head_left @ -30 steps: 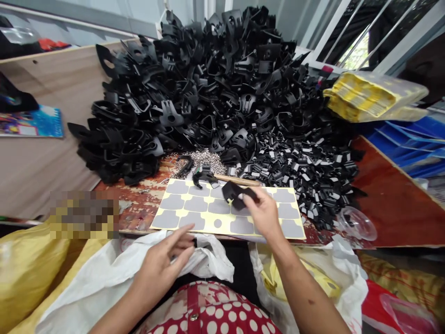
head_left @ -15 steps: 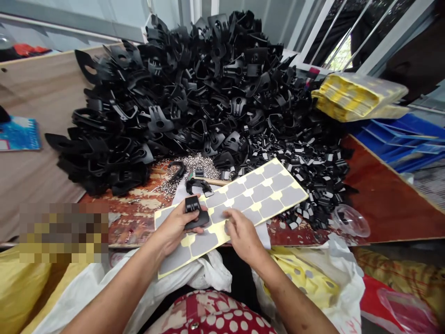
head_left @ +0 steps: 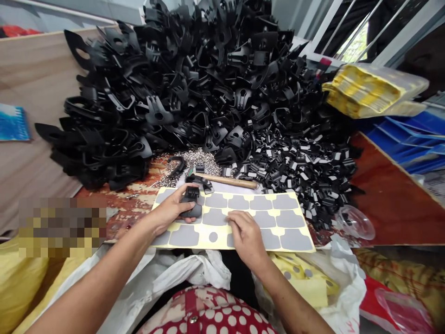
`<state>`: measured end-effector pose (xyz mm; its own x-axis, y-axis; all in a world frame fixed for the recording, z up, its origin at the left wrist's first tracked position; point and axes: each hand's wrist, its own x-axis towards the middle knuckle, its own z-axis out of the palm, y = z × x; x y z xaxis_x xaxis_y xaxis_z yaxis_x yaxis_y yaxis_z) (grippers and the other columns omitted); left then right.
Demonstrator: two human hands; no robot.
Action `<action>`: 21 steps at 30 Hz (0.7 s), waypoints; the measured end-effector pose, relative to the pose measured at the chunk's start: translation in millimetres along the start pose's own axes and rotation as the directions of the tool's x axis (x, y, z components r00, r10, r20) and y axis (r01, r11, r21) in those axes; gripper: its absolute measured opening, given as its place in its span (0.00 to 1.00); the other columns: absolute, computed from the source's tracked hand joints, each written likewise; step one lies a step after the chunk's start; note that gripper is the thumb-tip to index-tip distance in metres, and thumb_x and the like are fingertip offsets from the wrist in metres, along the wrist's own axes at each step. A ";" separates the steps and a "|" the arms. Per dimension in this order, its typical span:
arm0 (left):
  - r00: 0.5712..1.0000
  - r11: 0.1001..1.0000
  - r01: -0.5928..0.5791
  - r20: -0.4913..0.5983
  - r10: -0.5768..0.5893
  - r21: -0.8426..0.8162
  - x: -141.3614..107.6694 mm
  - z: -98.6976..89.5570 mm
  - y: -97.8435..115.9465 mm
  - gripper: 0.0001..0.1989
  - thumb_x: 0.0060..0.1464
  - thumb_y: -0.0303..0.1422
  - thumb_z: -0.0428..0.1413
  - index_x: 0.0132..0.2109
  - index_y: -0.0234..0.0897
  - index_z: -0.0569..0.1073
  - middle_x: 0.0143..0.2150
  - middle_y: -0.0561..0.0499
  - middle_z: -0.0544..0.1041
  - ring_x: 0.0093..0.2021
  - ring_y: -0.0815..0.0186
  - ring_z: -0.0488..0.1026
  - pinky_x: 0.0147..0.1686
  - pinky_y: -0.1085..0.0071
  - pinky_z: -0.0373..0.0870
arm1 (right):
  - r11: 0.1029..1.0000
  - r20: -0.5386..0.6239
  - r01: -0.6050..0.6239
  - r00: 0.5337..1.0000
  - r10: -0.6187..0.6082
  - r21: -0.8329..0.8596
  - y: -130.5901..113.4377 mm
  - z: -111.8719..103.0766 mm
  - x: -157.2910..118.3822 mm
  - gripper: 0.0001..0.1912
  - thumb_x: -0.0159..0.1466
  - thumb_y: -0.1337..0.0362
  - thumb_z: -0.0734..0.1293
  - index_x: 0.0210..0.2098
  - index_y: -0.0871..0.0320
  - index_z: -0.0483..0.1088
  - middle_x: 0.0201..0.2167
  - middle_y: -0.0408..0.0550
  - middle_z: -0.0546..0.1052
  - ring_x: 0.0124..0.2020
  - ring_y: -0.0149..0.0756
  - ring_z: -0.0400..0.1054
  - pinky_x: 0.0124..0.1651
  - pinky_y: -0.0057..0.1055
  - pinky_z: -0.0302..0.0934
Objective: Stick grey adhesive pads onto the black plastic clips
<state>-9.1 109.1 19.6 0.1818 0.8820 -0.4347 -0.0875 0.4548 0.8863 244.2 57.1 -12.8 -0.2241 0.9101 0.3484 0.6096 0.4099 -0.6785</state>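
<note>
My left hand (head_left: 174, 206) is closed around a black plastic clip (head_left: 191, 208), holding it over the left part of a yellow-backed sheet of grey stickers (head_left: 243, 218). Over the middle of the same sheet is my right hand (head_left: 246, 234), thumb and fingers drawn together; whatever is between them cannot be made out. Near the sheet's lower edge, one sticker place shows bare yellow backing with a small grey dot. Behind the sheet lie a wooden-handled tool (head_left: 227, 181) and another black clip piece (head_left: 201, 182).
A large heap of black plastic parts (head_left: 194, 88) covers the back of the table. Small black pieces (head_left: 295, 167) and tiny metal pins (head_left: 200, 160) lie before it. A clear plastic cup (head_left: 356, 221) and a stack of yellow sheets (head_left: 371, 90) are on the right.
The sticker sheet has turned from a slant to lie nearly square with the table edge. The left hand with the clip has shifted slightly left and up; the view has shifted too.
</note>
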 end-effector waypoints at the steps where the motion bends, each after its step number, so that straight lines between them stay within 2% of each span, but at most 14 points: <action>1: 1.000 1.000 -0.013 -0.026 0.012 -0.020 -0.4 1.1 -1.5 0.32 0.47 0.29 0.67 0.59 0.46 0.68 0.39 0.55 0.75 0.24 0.67 0.78 0.27 0.71 0.79 | 1.000 -0.018 0.006 1.000 -0.006 -0.005 -2.7 2.9 -4.5 0.14 0.69 0.75 0.61 0.43 0.55 0.75 0.44 0.51 0.80 0.49 0.43 0.71 0.54 0.41 0.67; 4: 0.995 0.997 -0.059 -0.087 0.055 -0.044 -3.1 6.1 -6.9 0.32 0.47 0.30 0.66 0.59 0.45 0.68 0.34 0.57 0.73 0.26 0.65 0.79 0.27 0.71 0.79 | 1.000 -0.033 0.000 0.999 0.001 0.007 -10.6 8.7 -10.2 0.15 0.69 0.76 0.60 0.43 0.55 0.75 0.45 0.52 0.80 0.50 0.45 0.69 0.55 0.44 0.65; 6: 0.992 0.995 -0.085 -0.099 0.080 -0.043 -3.5 8.1 -9.9 0.31 0.48 0.31 0.66 0.59 0.46 0.67 0.32 0.58 0.72 0.27 0.65 0.78 0.27 0.72 0.78 | 0.995 -0.015 -0.057 0.998 0.059 0.087 -12.4 6.0 -8.5 0.14 0.68 0.75 0.60 0.42 0.55 0.75 0.44 0.52 0.80 0.50 0.45 0.69 0.55 0.44 0.65; 7: 0.991 0.995 -0.093 -0.101 0.089 -0.041 -2.7 8.3 -11.0 0.32 0.49 0.31 0.66 0.60 0.46 0.66 0.32 0.58 0.72 0.27 0.65 0.78 0.27 0.72 0.78 | 0.985 0.030 -0.097 0.995 0.093 0.145 -11.9 1.5 -6.7 0.13 0.68 0.74 0.61 0.42 0.54 0.76 0.44 0.51 0.80 0.49 0.44 0.69 0.54 0.43 0.64; 9: 0.990 0.994 -0.104 -0.094 0.101 -0.031 0.4 7.3 -12.5 0.32 0.49 0.32 0.66 0.60 0.46 0.65 0.34 0.57 0.74 0.27 0.65 0.79 0.26 0.72 0.77 | 0.947 0.230 -0.166 0.968 0.103 0.276 -8.1 -12.7 -2.3 0.11 0.69 0.69 0.63 0.40 0.53 0.77 0.41 0.48 0.80 0.47 0.42 0.71 0.54 0.41 0.64; 11: 0.991 0.993 -0.120 -0.070 0.118 -0.019 3.4 5.0 -13.0 0.32 0.50 0.33 0.66 0.61 0.47 0.65 0.36 0.55 0.75 0.27 0.63 0.80 0.23 0.74 0.74 | 0.866 0.456 -0.240 0.890 0.016 0.438 -2.2 -29.5 2.1 0.08 0.69 0.63 0.66 0.40 0.53 0.78 0.40 0.48 0.80 0.45 0.41 0.72 0.54 0.41 0.64; 12: 0.989 0.990 -0.137 -0.066 0.136 -0.019 3.6 4.0 -12.8 0.32 0.50 0.33 0.66 0.60 0.47 0.65 0.37 0.54 0.75 0.28 0.62 0.80 0.21 0.75 0.73 | 0.805 0.514 -0.280 0.857 -0.036 0.523 0.5 -36.5 3.9 0.07 0.68 0.60 0.67 0.40 0.53 0.78 0.39 0.48 0.80 0.46 0.42 0.73 0.55 0.41 0.64; 13: 0.984 0.986 -0.163 -0.071 0.161 -0.027 2.3 3.4 -12.3 0.32 0.50 0.34 0.67 0.60 0.47 0.65 0.39 0.53 0.75 0.28 0.62 0.80 0.20 0.76 0.71 | 0.737 0.522 -0.314 0.850 -0.063 0.599 2.4 -41.6 5.4 0.08 0.66 0.58 0.69 0.41 0.54 0.77 0.40 0.48 0.80 0.47 0.43 0.73 0.55 0.41 0.64; 15: 0.973 0.973 -0.219 -0.093 0.212 -0.073 -6.2 4.6 -10.6 0.32 0.49 0.34 0.69 0.59 0.47 0.66 0.40 0.53 0.74 0.28 0.64 0.78 0.19 0.76 0.69 | 0.644 0.421 -0.327 0.907 0.008 0.692 2.1 -44.4 7.2 0.10 0.63 0.59 0.72 0.42 0.54 0.74 0.40 0.48 0.80 0.47 0.42 0.73 0.54 0.40 0.65; 16: 0.970 0.966 -0.235 -0.097 0.224 -0.110 -13.3 6.6 -9.7 0.32 0.48 0.34 0.70 0.59 0.47 0.67 0.41 0.53 0.74 0.28 0.65 0.78 0.21 0.76 0.69 | 0.646 0.335 -0.306 0.939 0.081 0.700 -0.7 -42.3 7.7 0.10 0.62 0.61 0.73 0.42 0.53 0.72 0.38 0.46 0.79 0.45 0.40 0.73 0.53 0.38 0.65; 17: 0.971 0.959 -0.236 -0.086 0.225 -0.157 -21.8 9.6 -8.9 0.33 0.48 0.33 0.70 0.59 0.48 0.67 0.42 0.53 0.74 0.29 0.66 0.77 0.23 0.75 0.71 | 0.676 0.240 -0.280 0.958 0.154 0.682 -5.0 -38.4 8.1 0.11 0.61 0.64 0.73 0.42 0.53 0.71 0.37 0.44 0.77 0.43 0.38 0.73 0.51 0.36 0.65; 19: 0.981 0.941 -0.193 -0.026 0.193 -0.278 -39.8 18.2 -9.0 0.34 0.50 0.35 0.70 0.61 0.49 0.67 0.44 0.51 0.75 0.34 0.65 0.77 0.29 0.72 0.74 | 0.755 0.077 -0.236 0.968 0.240 0.612 -17.5 -27.8 8.7 0.12 0.61 0.69 0.71 0.43 0.52 0.71 0.36 0.43 0.75 0.40 0.35 0.71 0.49 0.33 0.65; 21: 0.989 0.903 -0.120 0.031 0.146 -0.412 -54.0 28.6 -12.0 0.32 0.53 0.40 0.68 0.62 0.49 0.68 0.45 0.49 0.76 0.39 0.63 0.76 0.33 0.70 0.75 | 0.811 -0.004 -0.192 0.973 0.233 0.552 -31.2 -16.7 9.4 0.11 0.62 0.70 0.70 0.43 0.53 0.71 0.35 0.43 0.75 0.40 0.35 0.71 0.49 0.33 0.65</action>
<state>10.1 52.5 37.0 0.1978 0.9347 -0.2954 -0.5047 0.3555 0.7867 235.8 51.8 22.4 -0.0731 0.9802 0.1838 0.1178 0.1914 -0.9744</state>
